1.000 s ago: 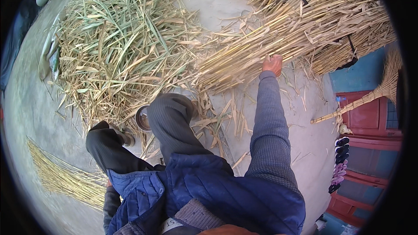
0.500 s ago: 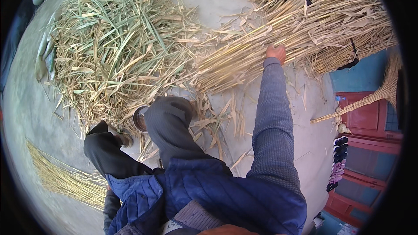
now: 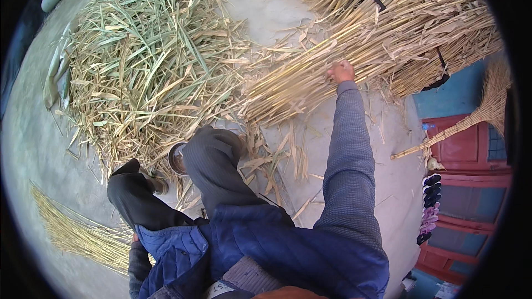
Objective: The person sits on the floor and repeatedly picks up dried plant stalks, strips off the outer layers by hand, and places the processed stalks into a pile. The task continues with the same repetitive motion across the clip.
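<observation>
My right hand (image 3: 341,71) reaches out to the near edge of a big pile of dry reed stalks (image 3: 388,39), its fingers curled round a few of them. The pile slants from the middle of the view up to the far right, with dry leaf sheaths clinging to the canes. Down at the lower left, only a sliver of my left hand (image 3: 134,237) shows beside my jacket, and its fingers are hidden. It is next to a spread bundle of thin yellowish stalks (image 3: 83,235) lying on the floor.
A large heap of green and tan stripped leaves (image 3: 144,61) covers the floor at the left. A round metal bowl (image 3: 177,158) stands by my knee. Black straps (image 3: 378,1) cross the reeds. At right are a straw broom (image 3: 476,117), red doors (image 3: 465,199) and a row of shoes (image 3: 430,207).
My right hand has shifted slightly left along the near edge of the reeds, and its fist has loosened a little. Slightly more of my left hand's edge shows.
</observation>
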Tool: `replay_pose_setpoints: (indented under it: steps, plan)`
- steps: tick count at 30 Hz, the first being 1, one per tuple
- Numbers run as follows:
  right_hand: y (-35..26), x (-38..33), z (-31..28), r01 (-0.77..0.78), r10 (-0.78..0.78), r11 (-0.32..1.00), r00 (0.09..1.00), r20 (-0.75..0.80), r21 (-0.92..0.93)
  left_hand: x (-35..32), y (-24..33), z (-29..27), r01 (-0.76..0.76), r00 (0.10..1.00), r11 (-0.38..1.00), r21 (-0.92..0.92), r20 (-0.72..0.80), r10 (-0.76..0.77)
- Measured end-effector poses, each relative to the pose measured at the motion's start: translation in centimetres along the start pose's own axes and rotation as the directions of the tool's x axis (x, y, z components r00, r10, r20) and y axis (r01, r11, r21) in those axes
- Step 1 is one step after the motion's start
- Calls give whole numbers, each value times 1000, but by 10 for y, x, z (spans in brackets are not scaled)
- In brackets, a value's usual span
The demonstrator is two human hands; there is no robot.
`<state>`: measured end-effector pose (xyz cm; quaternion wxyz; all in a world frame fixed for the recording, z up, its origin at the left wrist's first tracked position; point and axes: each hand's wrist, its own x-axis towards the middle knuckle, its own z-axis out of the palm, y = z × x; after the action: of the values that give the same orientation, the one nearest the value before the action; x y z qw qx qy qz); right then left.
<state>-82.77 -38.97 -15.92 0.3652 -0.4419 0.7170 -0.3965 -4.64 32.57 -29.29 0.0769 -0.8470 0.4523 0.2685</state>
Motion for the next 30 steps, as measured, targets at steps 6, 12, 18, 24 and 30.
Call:
replay_pose_setpoints:
  steps: [6, 12, 18, 24, 30]
  plan:
    - [-11, 22, -15, 423, -351, 901, 844, -406, 100, -7, -15, -8, -24, 999, 998, -52, -41, 22]
    - [-105, -8, 10, 274, -295, 868, 955, -13, 414, -8, -2, -37, -31, 988, 985, -172, -153, 5]
    - [-170, -112, 129, 217, -381, 871, 866, 324, 441, 44, 49, -172, -81, 899, 898, -433, -420, -121]
    - [-211, -235, 247, 164, -470, 823, 735, 489, 544, 109, 185, -318, -593, 542, 804, 48, -715, 442]
    - [-248, -284, 297, 198, -530, 789, 698, 481, 582, 176, 261, -345, -500, 679, 851, 160, -538, 499]
